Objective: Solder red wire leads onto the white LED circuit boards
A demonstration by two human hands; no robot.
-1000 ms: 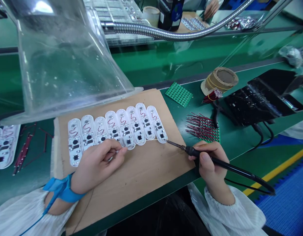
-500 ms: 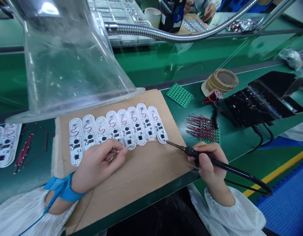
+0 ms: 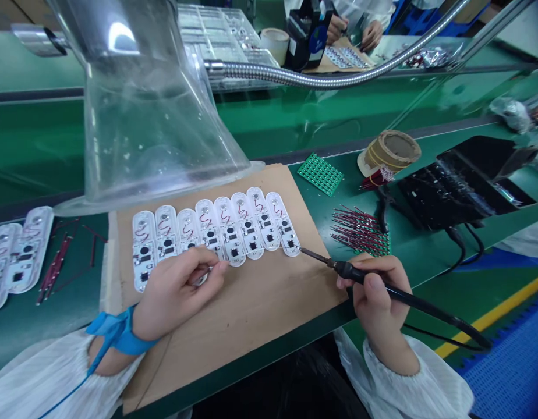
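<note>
My right hand (image 3: 380, 299) grips a soldering iron (image 3: 426, 304) like a pen. Its tip is at the lower end of the rightmost white circuit board (image 3: 285, 227); whether they touch I cannot tell. My left hand (image 3: 179, 294), with a blue wrist strap (image 3: 120, 333), is closed in a pinch on thin solder wire (image 3: 209, 269). Beneath the wrist, a thin strand runs down the cardboard sheet (image 3: 251, 308). Several white boards with red wires and black chips lie in a row on that sheet, some partly hidden by my left hand.
A clear fume hood (image 3: 159, 134) stands behind the boards. Two white boards (image 3: 31, 250) and loose red wires (image 3: 55, 267) lie left. To the right are green panels (image 3: 320, 173), red wires (image 3: 354, 228), pliers (image 3: 383, 209), and a cardboard roll (image 3: 395, 150). Another person's hands (image 3: 372, 36) work opposite.
The iron's tip has moved slightly away from the rightmost board. The solder wire stretched towards that board no longer shows there. My view has shifted a little.
</note>
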